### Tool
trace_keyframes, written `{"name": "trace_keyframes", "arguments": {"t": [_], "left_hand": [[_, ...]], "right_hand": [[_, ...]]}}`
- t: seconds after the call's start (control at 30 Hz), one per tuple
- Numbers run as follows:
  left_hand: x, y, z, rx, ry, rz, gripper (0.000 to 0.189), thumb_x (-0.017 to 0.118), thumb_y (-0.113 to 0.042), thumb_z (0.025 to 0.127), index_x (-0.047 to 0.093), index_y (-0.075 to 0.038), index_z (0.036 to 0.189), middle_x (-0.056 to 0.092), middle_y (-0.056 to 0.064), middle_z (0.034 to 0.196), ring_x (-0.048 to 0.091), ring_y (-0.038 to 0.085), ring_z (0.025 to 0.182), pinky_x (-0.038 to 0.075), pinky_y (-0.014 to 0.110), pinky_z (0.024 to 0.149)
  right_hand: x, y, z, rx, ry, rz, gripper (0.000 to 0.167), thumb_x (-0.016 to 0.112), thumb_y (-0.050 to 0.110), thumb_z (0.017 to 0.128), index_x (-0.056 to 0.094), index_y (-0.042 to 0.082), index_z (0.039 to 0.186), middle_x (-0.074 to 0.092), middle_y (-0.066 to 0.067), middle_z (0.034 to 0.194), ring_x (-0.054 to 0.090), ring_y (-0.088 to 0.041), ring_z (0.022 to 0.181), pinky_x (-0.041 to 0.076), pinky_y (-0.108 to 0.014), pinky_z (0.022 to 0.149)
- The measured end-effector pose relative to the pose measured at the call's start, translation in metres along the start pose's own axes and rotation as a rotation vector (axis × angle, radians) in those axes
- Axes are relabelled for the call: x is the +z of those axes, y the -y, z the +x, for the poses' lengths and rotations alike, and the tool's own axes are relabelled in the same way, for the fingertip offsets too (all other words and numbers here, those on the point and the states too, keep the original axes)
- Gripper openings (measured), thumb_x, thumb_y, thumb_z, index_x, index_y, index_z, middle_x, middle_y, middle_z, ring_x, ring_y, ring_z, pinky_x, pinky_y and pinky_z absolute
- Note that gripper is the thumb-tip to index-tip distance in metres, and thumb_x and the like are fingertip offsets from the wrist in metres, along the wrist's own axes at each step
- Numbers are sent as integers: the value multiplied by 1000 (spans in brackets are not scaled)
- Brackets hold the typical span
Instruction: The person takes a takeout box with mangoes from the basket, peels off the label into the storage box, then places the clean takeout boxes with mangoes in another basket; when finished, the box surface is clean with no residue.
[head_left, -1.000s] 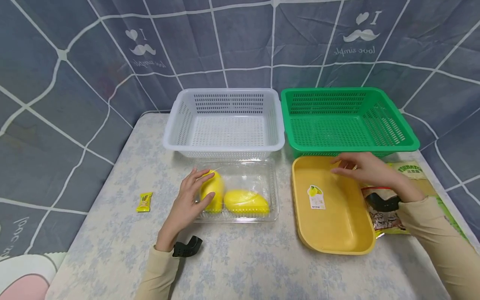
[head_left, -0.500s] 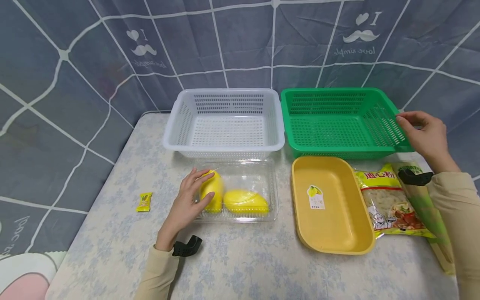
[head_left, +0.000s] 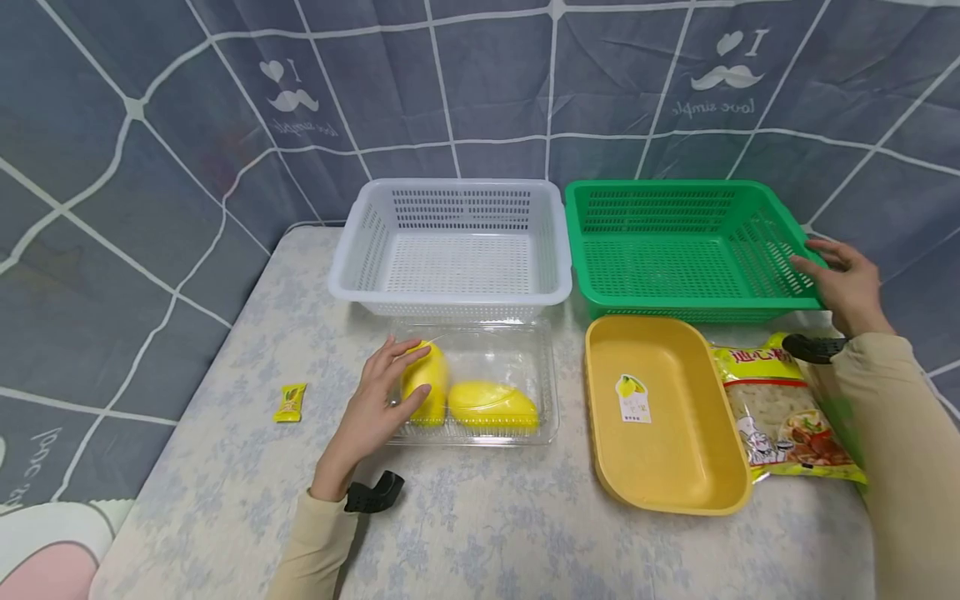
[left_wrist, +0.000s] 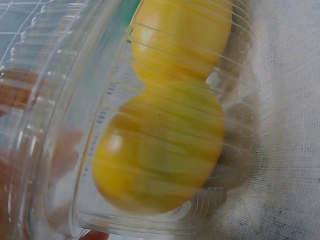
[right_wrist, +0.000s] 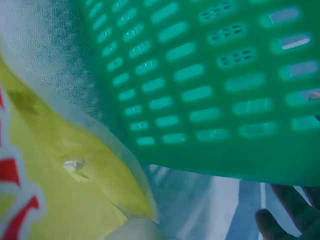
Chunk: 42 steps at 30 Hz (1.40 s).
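My left hand (head_left: 378,396) rests over the left end of a clear plastic clamshell box (head_left: 510,342), fingers spread and relaxed on its lid. Inside lie two smooth yellow mango-like fruits; one, the mango-like fruit (head_left: 491,404), lies crosswise, and the other is partly under my fingers. In the left wrist view both yellow fruits (left_wrist: 160,150) show through the ridged plastic. My right hand (head_left: 851,283) grips the right rim of a green slotted basket (head_left: 690,302), thumb over the inside and fingers outside. The right wrist view shows the basket's slotted wall (right_wrist: 200,90) close up.
A white slotted basket (head_left: 450,296) stands left of the green one. A yellow tray (head_left: 675,467) with a fruit sticker lies in front. Right of it are a pasta bag (head_left: 787,425) and a green packet, partly under the right sleeve. A small yellow sachet (head_left: 290,402) lies at left.
My right hand has moved from over the yellow tray to the green basket's right rim and now grips it. The bags at right were uncovered. My left hand has stayed put.
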<state>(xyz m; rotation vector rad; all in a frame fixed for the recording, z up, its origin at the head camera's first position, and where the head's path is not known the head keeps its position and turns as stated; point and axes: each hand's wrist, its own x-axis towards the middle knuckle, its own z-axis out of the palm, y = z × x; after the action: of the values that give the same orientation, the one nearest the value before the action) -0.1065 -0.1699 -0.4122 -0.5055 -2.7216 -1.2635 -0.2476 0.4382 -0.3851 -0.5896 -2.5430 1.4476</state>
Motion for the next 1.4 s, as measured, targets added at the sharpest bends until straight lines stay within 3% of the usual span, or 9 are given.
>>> {"name": "trace_keyframes", "arguments": {"t": [0.17,0.27,0.4,0.5,0.7,0.87,1.0,1.2,1.4], "left_hand": [[0,-1,1,4,1,1,49,65,-22,90,52,-14,137,37,-1,145,8,27,142,18,68,100],[0,-1,1,7,1,3,49,65,-21,90,52,-13,137,37,0,145,8,29,142,17,68,100],[-1,0,2,13,12,3,49,65,-21,90,52,-13,137,37,0,145,8,30,142,16,68,101],[-2,-1,3,20,22,4,49,64,-22,91,51,-13,137,36,0,146,8,30,142,16,68,101],[-4,-2,4,25,39,-25,48,63,-20,92,50,-12,137,35,3,147,6,30,142,14,69,101],[-3,1,5,26,22,-128,50,64,-10,90,49,-6,137,18,9,154,6,32,141,15,67,101],[-4,2,4,-32,19,-248,57,64,-6,90,41,-6,142,-1,7,157,-1,29,142,14,68,101],[-12,7,4,-124,56,-416,53,48,-14,99,30,-13,149,-9,1,156,-4,28,141,9,64,105],[-16,11,6,-161,150,-258,62,55,-25,97,26,-19,151,6,10,157,8,35,141,18,64,103]], "right_hand": [[-4,5,-6,46,94,105,51,62,44,86,48,40,135,36,3,139,50,2,89,44,-10,55],[-7,3,-6,65,155,309,47,66,35,87,51,34,131,49,8,114,58,2,70,48,-17,48],[-8,-1,-6,102,241,629,41,67,19,88,52,26,126,58,5,87,65,-9,65,53,-25,49],[-8,-4,-5,106,269,723,36,65,14,89,53,23,122,60,3,82,65,-11,66,54,-27,51],[-8,-5,-7,106,268,710,36,63,17,91,52,23,125,60,3,82,64,-10,66,53,-27,51],[-5,-3,-5,112,261,668,47,63,21,90,48,25,135,58,4,88,63,-10,69,53,-27,52],[-2,0,-3,120,242,650,48,65,23,89,50,27,134,55,5,94,63,-8,69,53,-26,52],[-1,0,0,135,232,659,45,67,23,88,52,27,130,54,6,96,62,-8,68,53,-27,50],[-2,-2,-1,154,220,648,47,69,26,86,52,28,130,52,6,101,63,-8,68,53,-27,50]]}}
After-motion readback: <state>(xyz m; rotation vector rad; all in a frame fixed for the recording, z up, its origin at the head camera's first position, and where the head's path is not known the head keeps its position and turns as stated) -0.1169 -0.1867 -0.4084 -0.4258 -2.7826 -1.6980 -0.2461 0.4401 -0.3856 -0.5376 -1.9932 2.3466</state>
